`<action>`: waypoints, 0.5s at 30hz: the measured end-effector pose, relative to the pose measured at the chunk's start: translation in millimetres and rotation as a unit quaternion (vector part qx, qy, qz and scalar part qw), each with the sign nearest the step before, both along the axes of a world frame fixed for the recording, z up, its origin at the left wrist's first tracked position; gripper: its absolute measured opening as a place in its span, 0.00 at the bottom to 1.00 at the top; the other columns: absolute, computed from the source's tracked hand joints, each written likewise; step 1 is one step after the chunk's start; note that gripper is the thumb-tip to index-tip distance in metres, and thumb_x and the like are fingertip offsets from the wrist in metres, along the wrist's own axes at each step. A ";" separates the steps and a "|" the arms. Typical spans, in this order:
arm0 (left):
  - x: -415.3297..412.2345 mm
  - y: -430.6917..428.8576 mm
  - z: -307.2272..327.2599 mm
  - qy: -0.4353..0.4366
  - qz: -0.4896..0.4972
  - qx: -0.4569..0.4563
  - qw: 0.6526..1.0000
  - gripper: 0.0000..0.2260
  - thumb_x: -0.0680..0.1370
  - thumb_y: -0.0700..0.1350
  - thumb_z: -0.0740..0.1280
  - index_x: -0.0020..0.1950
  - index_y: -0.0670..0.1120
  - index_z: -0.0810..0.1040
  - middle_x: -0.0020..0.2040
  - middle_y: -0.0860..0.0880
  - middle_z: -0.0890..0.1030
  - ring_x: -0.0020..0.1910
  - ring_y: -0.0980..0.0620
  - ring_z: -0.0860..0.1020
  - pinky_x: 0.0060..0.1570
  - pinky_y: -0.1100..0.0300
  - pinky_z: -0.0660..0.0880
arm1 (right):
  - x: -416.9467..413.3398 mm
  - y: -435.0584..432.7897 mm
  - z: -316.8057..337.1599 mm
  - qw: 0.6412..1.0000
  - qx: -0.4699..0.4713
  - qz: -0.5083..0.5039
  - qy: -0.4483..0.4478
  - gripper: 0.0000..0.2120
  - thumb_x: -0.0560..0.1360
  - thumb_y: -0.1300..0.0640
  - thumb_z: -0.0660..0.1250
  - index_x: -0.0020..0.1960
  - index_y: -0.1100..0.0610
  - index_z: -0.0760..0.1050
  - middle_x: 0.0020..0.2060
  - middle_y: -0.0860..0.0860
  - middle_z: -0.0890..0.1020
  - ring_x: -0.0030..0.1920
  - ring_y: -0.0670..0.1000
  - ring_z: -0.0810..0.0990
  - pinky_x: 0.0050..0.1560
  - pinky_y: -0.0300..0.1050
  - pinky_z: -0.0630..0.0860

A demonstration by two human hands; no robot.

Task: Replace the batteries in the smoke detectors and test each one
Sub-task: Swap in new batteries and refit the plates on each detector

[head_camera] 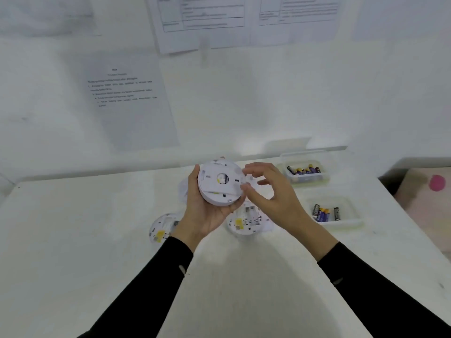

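Observation:
My left hand [203, 211] grips a round white smoke detector [219, 182] above the table, its back plate facing me. My right hand [271, 191] is at the detector's right rim, thumb and forefinger touching the edge, other fingers spread. Two more detectors lie on the table with their backs open: one [162, 226] to the left of my left wrist, one [246, 220] under my hands, each showing a yellow label. A clear tub [305, 170] at the back right holds several batteries. A second tub [334, 212] nearer me holds three batteries.
The white table [97, 240] meets a white wall with printed sheets [127, 98] taped to it. The table's right edge [415, 230] drops off to a beige surface with a pink spot [436, 182]. Something white lies behind the held detector.

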State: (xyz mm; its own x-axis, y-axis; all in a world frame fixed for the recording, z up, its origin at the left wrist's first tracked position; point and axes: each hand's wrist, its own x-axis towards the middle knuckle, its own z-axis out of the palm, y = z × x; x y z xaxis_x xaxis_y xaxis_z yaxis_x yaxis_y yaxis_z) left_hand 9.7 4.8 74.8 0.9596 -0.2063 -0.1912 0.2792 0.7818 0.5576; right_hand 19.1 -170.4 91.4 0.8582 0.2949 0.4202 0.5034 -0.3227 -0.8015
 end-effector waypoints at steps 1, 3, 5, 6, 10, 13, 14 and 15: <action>-0.5 -13.5 -3.2 0.000 -0.003 -0.004 1.000 0.26 0.79 0.65 0.56 0.63 0.49 0.80 0.62 0.39 0.80 0.57 0.39 0.80 0.58 0.46 0.75 | 0.2 -8.6 0.3 1.000 -0.012 -0.010 -0.013 0.16 0.73 0.47 0.69 0.60 0.50 0.77 0.58 0.44 0.76 0.60 0.46 0.74 0.59 0.39 0.71; -1.0 -38.1 -6.7 -0.003 -0.021 -0.003 1.000 0.26 0.79 0.65 0.56 0.63 0.49 0.80 0.63 0.39 0.79 0.57 0.38 0.80 0.60 0.46 0.74 | 1.7 -25.0 -0.8 0.997 -0.055 -0.029 -0.050 0.22 0.70 0.41 0.70 0.61 0.49 0.78 0.57 0.44 0.75 0.60 0.47 0.71 0.61 0.34 0.66; 0.0 -59.8 -7.4 -0.003 -0.041 0.004 0.999 0.26 0.79 0.65 0.56 0.63 0.48 0.79 0.61 0.40 0.80 0.56 0.39 0.81 0.56 0.47 0.77 | 3.8 -41.4 -2.4 0.991 -0.105 -0.039 -0.074 0.29 0.68 0.37 0.69 0.64 0.48 0.76 0.57 0.43 0.73 0.58 0.46 0.67 0.61 0.34 0.65; 1.2 -69.4 -7.9 -0.005 -0.053 0.007 0.999 0.26 0.79 0.65 0.55 0.63 0.48 0.80 0.61 0.40 0.81 0.55 0.40 0.81 0.54 0.48 0.78 | 5.2 -50.0 -3.3 0.988 -0.125 -0.038 -0.080 0.31 0.67 0.35 0.69 0.66 0.48 0.75 0.57 0.43 0.72 0.58 0.46 0.66 0.61 0.36 0.66; 6.6 -98.5 -11.8 0.000 -0.077 0.029 0.997 0.26 0.79 0.66 0.54 0.66 0.51 0.76 0.64 0.43 0.79 0.59 0.40 0.80 0.54 0.47 0.79 | 9.5 -83.3 -4.4 0.981 -0.168 -0.033 -0.090 0.34 0.66 0.33 0.68 0.67 0.48 0.74 0.57 0.44 0.72 0.57 0.47 0.66 0.63 0.41 0.65; 8.1 -116.3 -13.8 0.008 -0.079 0.044 0.996 0.26 0.79 0.66 0.54 0.62 0.51 0.80 0.63 0.43 0.81 0.57 0.39 0.81 0.55 0.44 0.78 | 10.8 -104.2 -0.8 0.979 -0.186 -0.030 -0.076 0.33 0.65 0.32 0.66 0.66 0.45 0.74 0.54 0.41 0.71 0.55 0.43 0.64 0.63 0.37 0.56; 9.0 -121.2 -15.3 0.007 -0.078 0.047 0.996 0.25 0.79 0.66 0.54 0.60 0.52 0.82 0.62 0.43 0.82 0.56 0.40 0.82 0.55 0.44 0.77 | 11.9 -110.0 -0.2 0.977 -0.198 -0.024 -0.076 0.33 0.64 0.31 0.66 0.65 0.44 0.74 0.53 0.40 0.70 0.55 0.42 0.64 0.62 0.36 0.53; 9.0 -126.3 -16.4 0.007 -0.077 0.049 0.996 0.25 0.79 0.66 0.54 0.58 0.52 0.83 0.61 0.44 0.82 0.56 0.40 0.82 0.55 0.43 0.77 | 13.0 -115.2 0.1 0.974 -0.211 -0.017 -0.077 0.33 0.63 0.30 0.66 0.64 0.43 0.73 0.53 0.39 0.70 0.55 0.41 0.64 0.61 0.36 0.52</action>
State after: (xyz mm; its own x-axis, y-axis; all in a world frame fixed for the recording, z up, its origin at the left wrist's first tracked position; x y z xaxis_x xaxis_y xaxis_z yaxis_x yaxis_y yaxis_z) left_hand 18.6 -121.4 58.4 0.9155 -0.3298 -0.2305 0.3990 0.6715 0.6244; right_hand 32.2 -285.6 91.6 0.8071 0.4415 0.3921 0.5901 -0.6267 -0.5090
